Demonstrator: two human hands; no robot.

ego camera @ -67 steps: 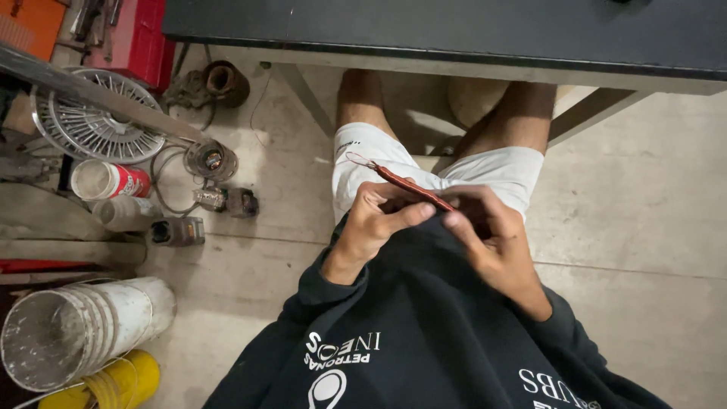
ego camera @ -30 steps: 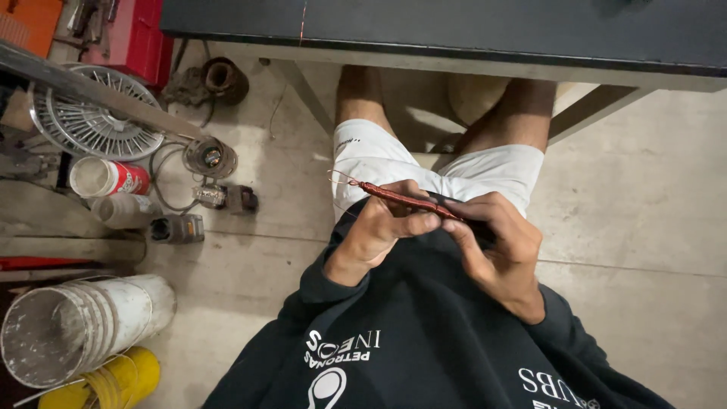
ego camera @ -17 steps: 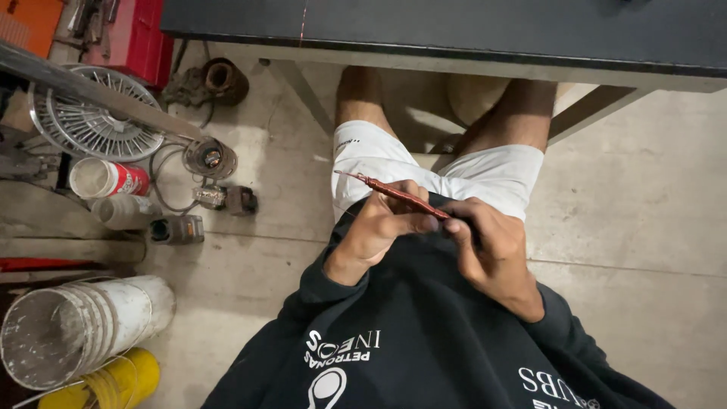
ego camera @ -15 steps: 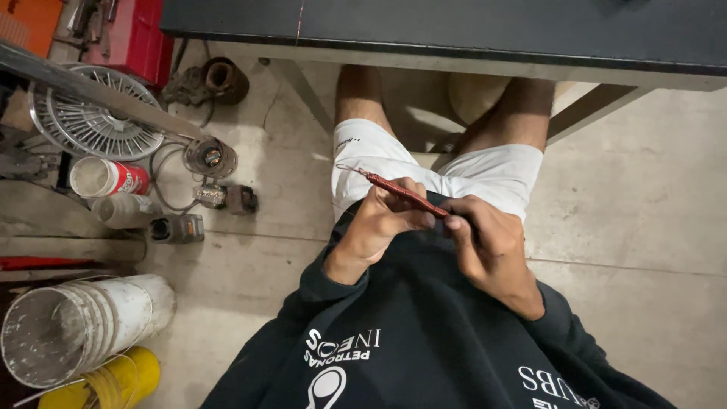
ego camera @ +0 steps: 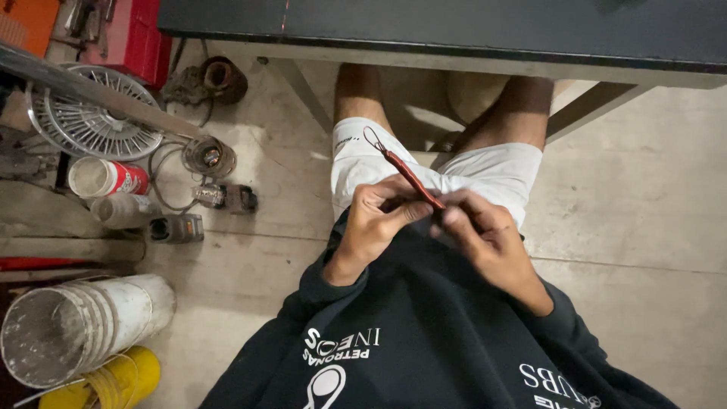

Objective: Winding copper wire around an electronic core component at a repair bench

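- The thing in hand is a thin red cord point(ego camera: 409, 176), slim and stiff-looking, with a small wire-like loop at its far tip; it slants from the fingers up and away over the lap of the white shorts point(ego camera: 485, 170).
- The cord's near end sits between the two hands, just above the hem of the dark sweatshirt point(ego camera: 424, 333); its far tip hangs free over the thigh on the left hand's side.
- A white bucket point(ego camera: 72, 333) lies tipped on the floor point(ego camera: 651, 250) at the person's left side, its grey-stained inside facing the camera; what is in it cannot be told.
- A yellow bucket point(ego camera: 113, 379) sits just beside and below the white one, a wire handle across its mouth.
- A red-and-white can point(ego camera: 106, 178) lies on its side near a round wire fan guard point(ego camera: 91, 121), its open mouth showing pale.
- The left hand point(ego camera: 375, 223) is curled, thumb and forefinger pinched on the cord near its lower end, wrist bent inward.
- The right hand point(ego camera: 485, 238) meets it from the other side, its grip closed on the cord's near end, knuckles up.
- A dark worktop point(ego camera: 454, 23) runs across above the knees.
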